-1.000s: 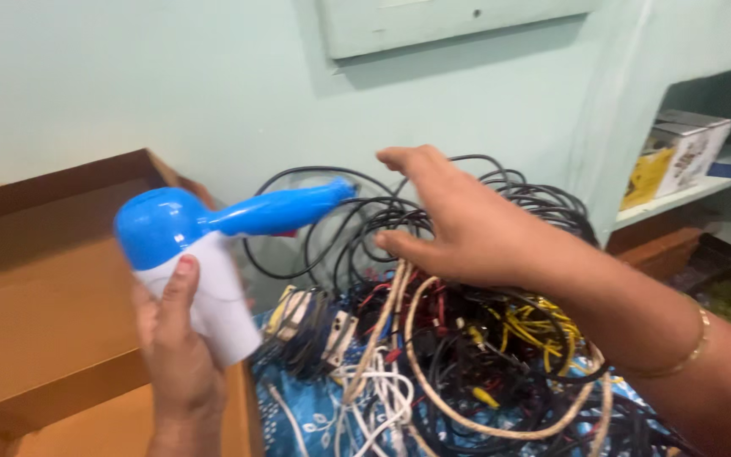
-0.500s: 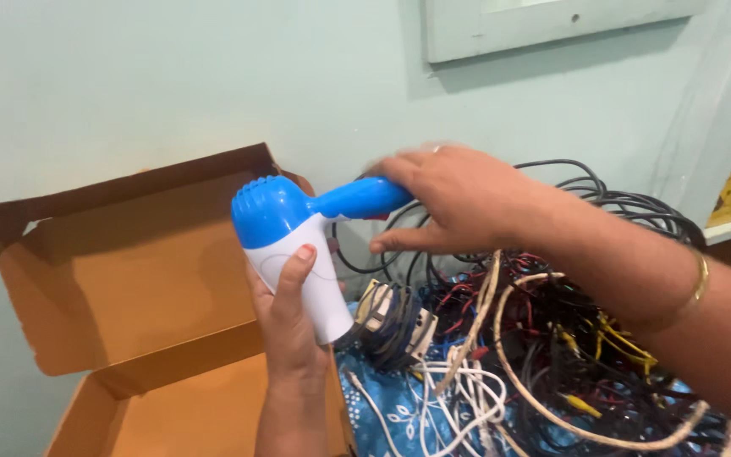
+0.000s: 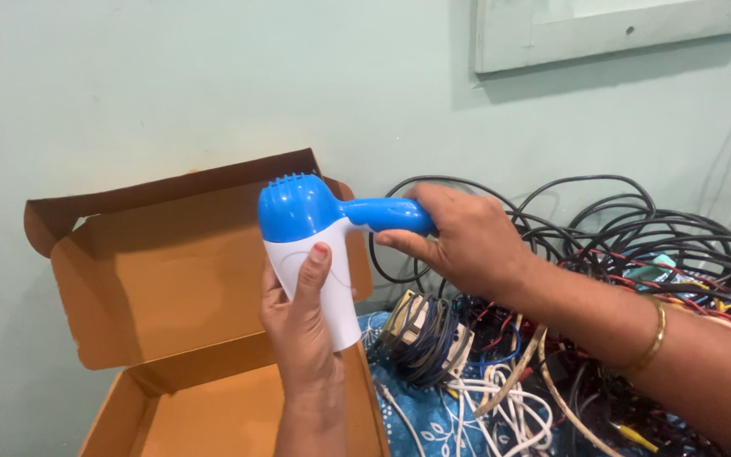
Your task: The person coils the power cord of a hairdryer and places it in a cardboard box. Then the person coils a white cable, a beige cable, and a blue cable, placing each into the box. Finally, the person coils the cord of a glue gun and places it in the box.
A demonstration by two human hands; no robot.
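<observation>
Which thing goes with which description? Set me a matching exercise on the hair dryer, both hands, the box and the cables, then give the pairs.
1. left hand
2. right hand
3. cardboard box
4. cables

A. tangled heap on the right
B. grips the blue handle of the hair dryer
C. open, flap raised
D. holds the white barrel

Pairs: 1-D, 2-B, 3-C, 4-A

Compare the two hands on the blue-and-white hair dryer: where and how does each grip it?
The left hand wraps the white barrel from below, fingers pointing up; the right hand closes over the blue handle from the side. The left forearm rises from the bottom edge; the right arm reaches in from the right, over the tangled cables. Only the right wrist wears a gold bangle. Both hold the hair dryer in front of the open cardboard box.
</observation>
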